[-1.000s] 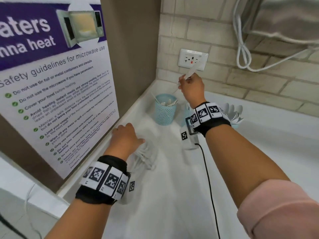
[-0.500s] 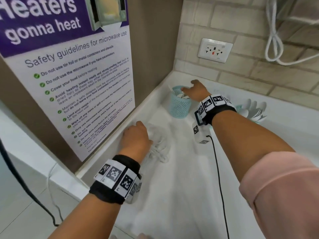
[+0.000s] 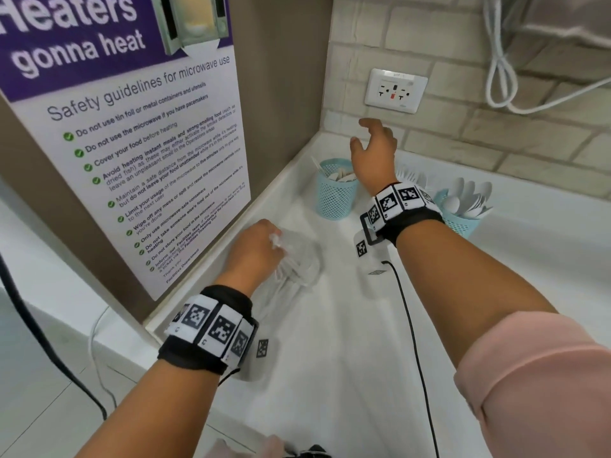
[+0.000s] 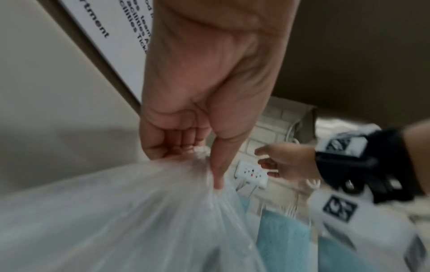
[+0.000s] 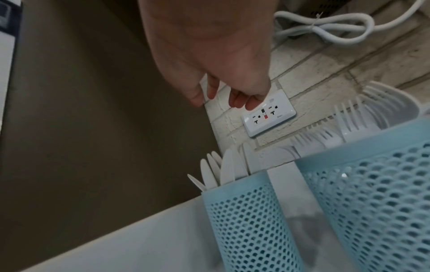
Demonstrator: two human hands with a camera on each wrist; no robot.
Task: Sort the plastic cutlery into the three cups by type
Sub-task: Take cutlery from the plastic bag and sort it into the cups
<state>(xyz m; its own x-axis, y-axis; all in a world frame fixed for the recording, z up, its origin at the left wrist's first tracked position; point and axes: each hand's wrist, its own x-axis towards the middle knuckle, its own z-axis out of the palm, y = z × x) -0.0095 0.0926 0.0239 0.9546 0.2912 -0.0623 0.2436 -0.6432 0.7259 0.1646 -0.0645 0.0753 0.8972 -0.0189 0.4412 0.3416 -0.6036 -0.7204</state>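
A white plastic knife is no longer held: the right hand [image 3: 375, 150] is lifted empty, fingers loose, above the light-blue mesh cup of knives [image 3: 336, 193], where 1 s ago a piece was pinched. Drop judged done; next pick is due. The clear plastic bag of unsorted cutlery [image 3: 297, 262], near side of that cup, is gripped at its gathered neck by the left hand [image 3: 258, 249]. Mesh cup of forks [image 5: 372, 211] and mesh cup of spoons [image 3: 463, 213] sit right of it. White counter [image 3: 330, 358], brick wall, socket [image 3: 395, 90], microwave poster [image 3: 132, 143] are seen.
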